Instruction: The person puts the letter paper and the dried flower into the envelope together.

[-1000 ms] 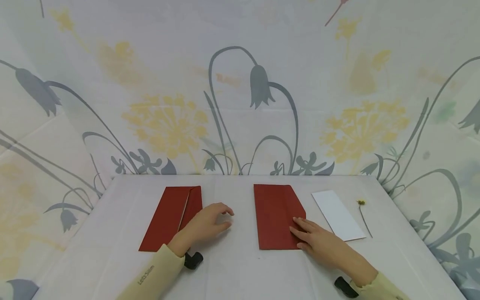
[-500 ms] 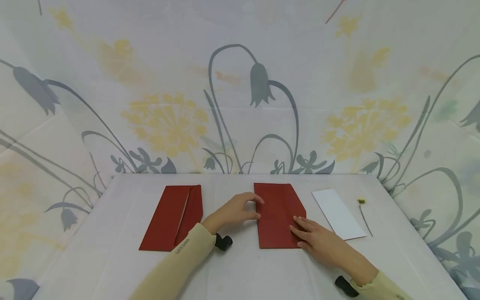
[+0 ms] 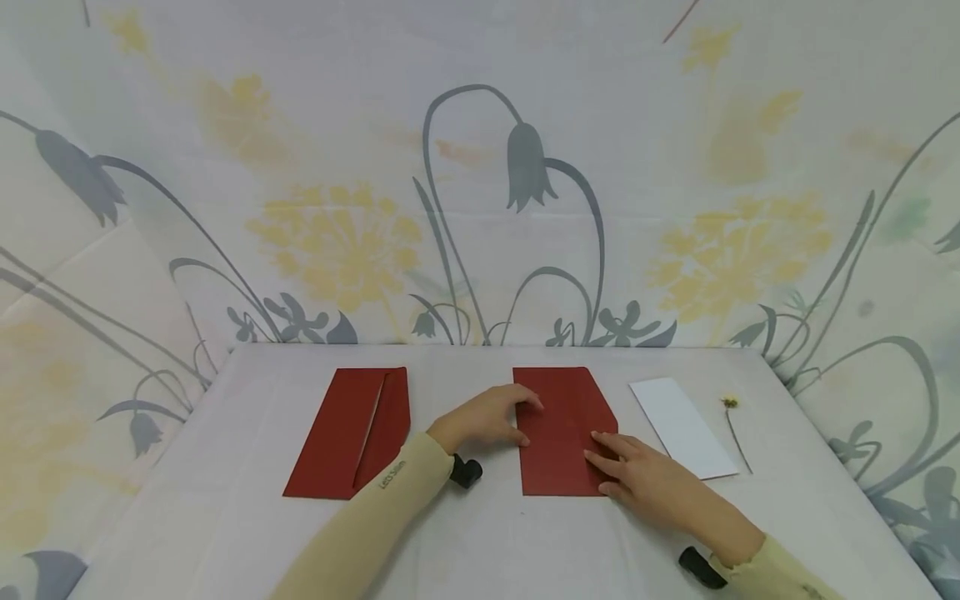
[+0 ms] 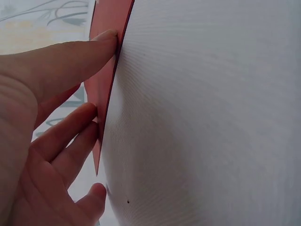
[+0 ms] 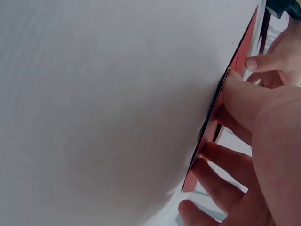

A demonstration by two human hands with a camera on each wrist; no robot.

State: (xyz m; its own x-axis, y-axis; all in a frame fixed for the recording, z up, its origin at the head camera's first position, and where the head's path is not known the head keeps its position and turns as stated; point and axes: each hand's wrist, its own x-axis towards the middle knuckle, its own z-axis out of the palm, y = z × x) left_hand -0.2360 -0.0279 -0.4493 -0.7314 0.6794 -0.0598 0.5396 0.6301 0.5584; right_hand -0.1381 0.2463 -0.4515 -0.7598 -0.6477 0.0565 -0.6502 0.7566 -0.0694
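In the head view a red envelope [image 3: 553, 467] lies flat between the two hands. My left hand [image 3: 487, 417] is at its left edge, thumb and fingertips touching the paper. The left wrist view has the thumb [image 4: 101, 44] on the red surface close to the edge. From the right, my right hand [image 3: 648, 479] rests extended fingers on the same envelope, near its pointed flap side. In the right wrist view the right thumb [image 5: 237, 96] lies along the envelope's edge. Whether anything is inside the envelope is hidden.
Another red envelope [image 3: 330, 450], its flap folded over, lies to the left, partly under the left sleeve [image 3: 375, 508]. To the right are a white card [image 3: 686, 425] and a dried yellow flower [image 3: 731, 403] on a thin stem. Flower-patterned cloth [image 3: 465, 250] stands behind the white table [image 3: 480, 558].
My left hand has moved right, from beside the left envelope to the left edge of the middle one. The right hand stays on that envelope.
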